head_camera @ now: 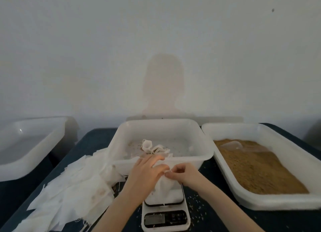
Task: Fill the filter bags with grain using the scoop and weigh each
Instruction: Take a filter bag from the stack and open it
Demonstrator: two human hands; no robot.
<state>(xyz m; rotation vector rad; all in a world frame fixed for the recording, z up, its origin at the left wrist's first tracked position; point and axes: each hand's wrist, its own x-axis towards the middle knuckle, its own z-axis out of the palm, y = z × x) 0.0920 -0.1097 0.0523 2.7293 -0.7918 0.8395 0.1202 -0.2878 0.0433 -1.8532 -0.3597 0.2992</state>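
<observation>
A white filter bag [164,186] stands on the platform of a small white kitchen scale [165,216]. My left hand [147,172] rests against the bag's left side with fingers stretched toward its top. My right hand [182,174] pinches the bag's neck or its string at the top. The clear scoop [232,145] lies half buried in brown grain [257,171] in the white tray [271,201] on the right. Filled, tied bags [152,149] lie in the middle white tub [163,160] behind the scale.
A heap of flat empty filter bags [73,190] lies left of the scale on the dark blue table [217,219]. Another white tray [26,165] stands at the far left. Loose grains speckle the cloth around the scale. A plain wall stands close behind.
</observation>
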